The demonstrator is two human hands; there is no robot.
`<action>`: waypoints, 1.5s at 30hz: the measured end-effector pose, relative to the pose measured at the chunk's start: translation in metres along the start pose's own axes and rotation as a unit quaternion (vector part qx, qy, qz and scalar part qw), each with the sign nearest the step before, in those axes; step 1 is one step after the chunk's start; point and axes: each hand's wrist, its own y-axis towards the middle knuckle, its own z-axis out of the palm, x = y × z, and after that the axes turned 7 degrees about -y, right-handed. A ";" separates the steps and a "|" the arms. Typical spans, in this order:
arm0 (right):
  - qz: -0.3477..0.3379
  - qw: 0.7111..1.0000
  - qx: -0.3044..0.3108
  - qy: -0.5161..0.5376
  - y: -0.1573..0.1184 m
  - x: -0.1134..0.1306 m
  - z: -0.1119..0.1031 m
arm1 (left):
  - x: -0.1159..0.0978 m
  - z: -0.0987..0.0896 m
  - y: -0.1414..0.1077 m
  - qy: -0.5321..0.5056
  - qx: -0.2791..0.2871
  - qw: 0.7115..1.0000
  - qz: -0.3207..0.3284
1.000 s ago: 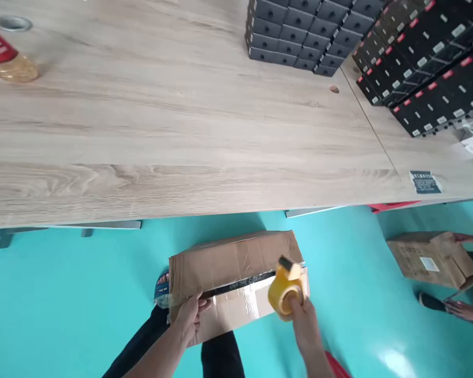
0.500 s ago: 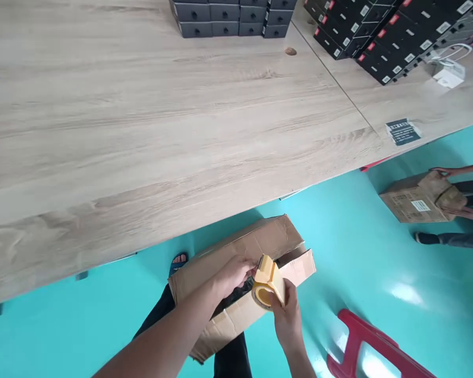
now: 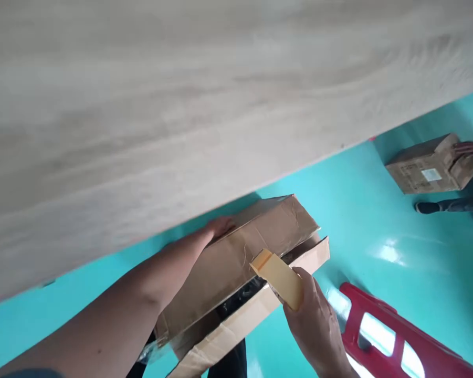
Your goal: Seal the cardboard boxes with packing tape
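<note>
A long cardboard box [image 3: 228,265] stands low in front of me, its top flaps partly apart. Dark plastic-looking material [image 3: 246,291] shows in the gap between them. My right hand [image 3: 313,325] is wrapped round a roll of tan packing tape [image 3: 281,278], holding it over the gap near the box's right end. A short end of tape sticks out from the roll. My left hand [image 3: 221,226] reaches across and lies against the far side of the box, fingers stretched along the cardboard; its fingertips are partly hidden.
The wood-grain table [image 3: 173,121] fills the upper view, its edge close beyond the box. A red plastic stool [image 3: 401,336] stands at lower right on the turquoise floor [image 3: 354,231]. At far right, another person's hand [image 3: 470,148] touches a second cardboard box [image 3: 425,168].
My left hand has left the tape and moved to the box's far side. My right hand has shifted right with the tape, now turned. The far flap lies lower over the gap. The view has tilted down.
</note>
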 end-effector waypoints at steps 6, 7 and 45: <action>-0.023 0.988 0.061 0.138 -0.013 -0.036 0.037 | -0.021 0.014 -0.074 0.129 -0.074 0.988 -0.033; -0.028 0.984 0.064 0.164 -0.013 -0.041 0.041 | -0.029 0.019 -0.098 0.144 -0.066 0.987 -0.007; -0.164 0.980 -0.044 0.101 -0.088 -0.202 0.125 | -0.095 0.139 -0.089 0.402 0.093 0.836 0.362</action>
